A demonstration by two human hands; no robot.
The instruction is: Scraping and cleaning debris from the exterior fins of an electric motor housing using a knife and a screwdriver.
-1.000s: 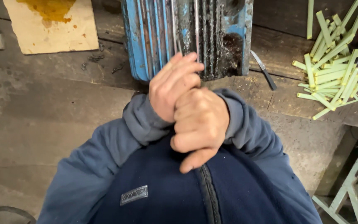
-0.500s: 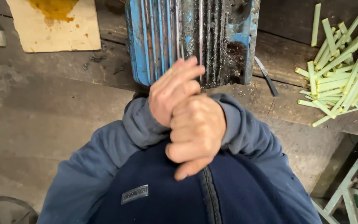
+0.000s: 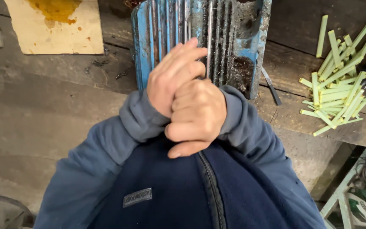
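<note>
Blue ribbed housing point(image 3: 157, 38), ribs running away.

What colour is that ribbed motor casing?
Blue, worn and grimy: the motor casing, head view.

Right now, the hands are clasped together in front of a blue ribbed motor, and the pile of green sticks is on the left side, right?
Not quite. The head view shows the green sticks on the right side, not the left. The hands, left and right, are clasped before the blue ribbed motor.
</note>
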